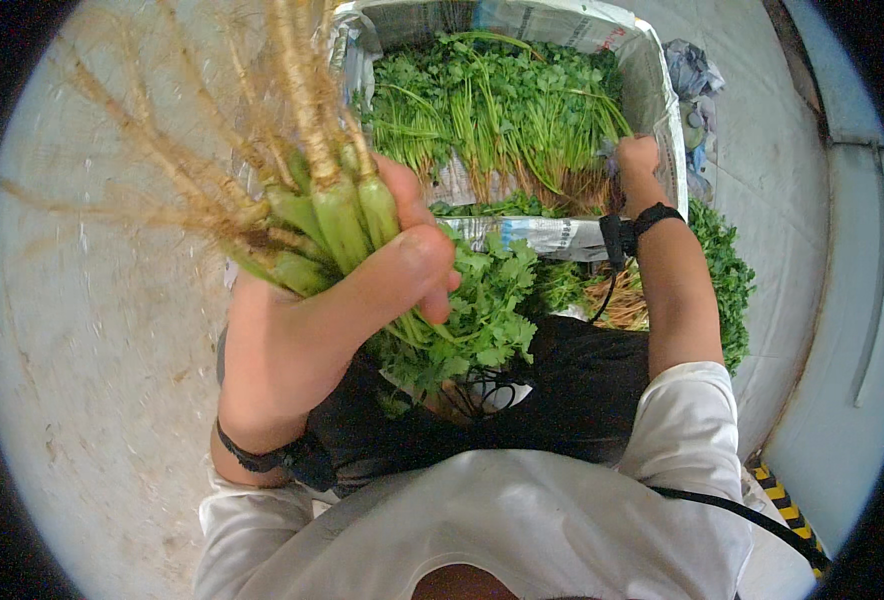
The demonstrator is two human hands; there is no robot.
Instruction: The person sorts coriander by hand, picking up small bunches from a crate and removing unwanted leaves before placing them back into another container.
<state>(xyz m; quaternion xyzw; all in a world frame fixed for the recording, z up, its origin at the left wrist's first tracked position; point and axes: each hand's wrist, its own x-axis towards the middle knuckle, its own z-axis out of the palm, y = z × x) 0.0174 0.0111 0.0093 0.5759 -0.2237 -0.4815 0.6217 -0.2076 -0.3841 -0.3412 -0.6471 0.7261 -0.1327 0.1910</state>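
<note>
My left hand is raised close to the camera and grips a bunch of cilantro by its pale green stem bases. The long rootlets point up and to the left, blurred, and the leaves hang below the fist. My right hand reaches over the right side of a newspaper-lined box, its fingers curled at the stems at the right end of the cilantro laid inside. Whether those fingers hold a stem cannot be told. In the box, leaves lie towards the far side and roots towards me.
More cilantro lies to the right of my forearm, and a rooted pile sits between the box and my lap. Crumpled plastic bags lie beyond the box's right side. A black cable runs off at the lower right.
</note>
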